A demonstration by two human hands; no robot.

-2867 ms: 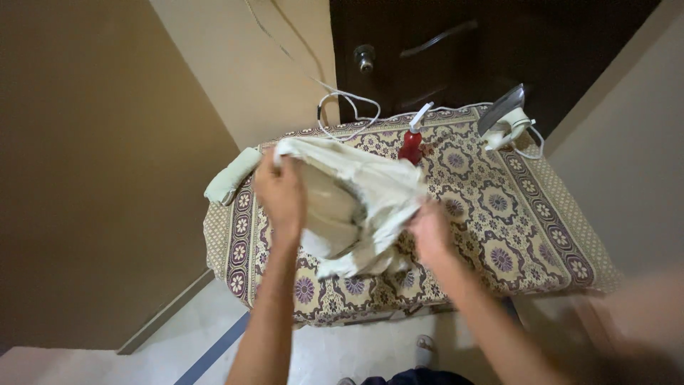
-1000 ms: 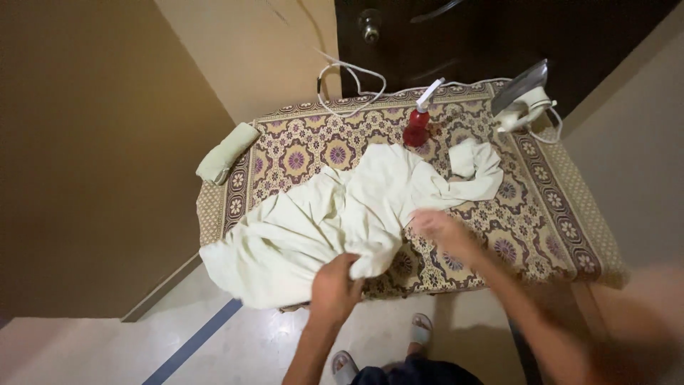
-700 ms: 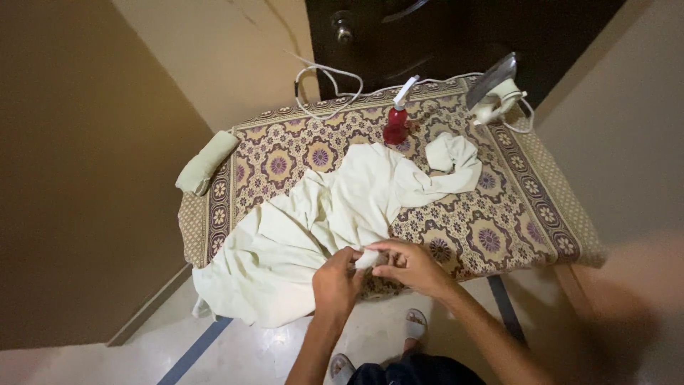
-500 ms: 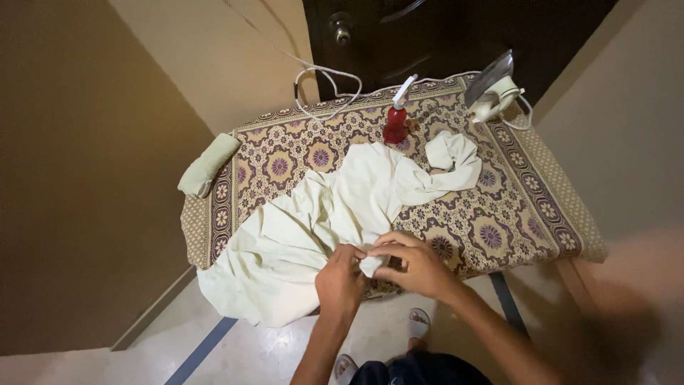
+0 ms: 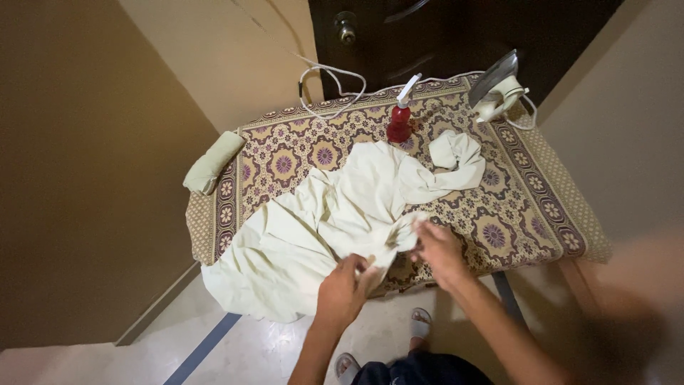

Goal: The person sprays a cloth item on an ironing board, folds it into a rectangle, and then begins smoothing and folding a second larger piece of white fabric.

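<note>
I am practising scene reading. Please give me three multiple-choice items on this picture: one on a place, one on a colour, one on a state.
1. Where does the iron stand?
A. far right corner of the table
B. on the floor
C. at the near left edge

2. What colour is the spray bottle body?
A. blue
B. red
C. green

3. How does the cream garment lie?
A. neatly folded
B. rumpled, spilling over the near edge
C. hung on the door

Answers: 1 A, it stands on its heel by the dark door; 2 B, red with a white nozzle; 3 B, both the left hand and right hand grip its creased edge.
</note>
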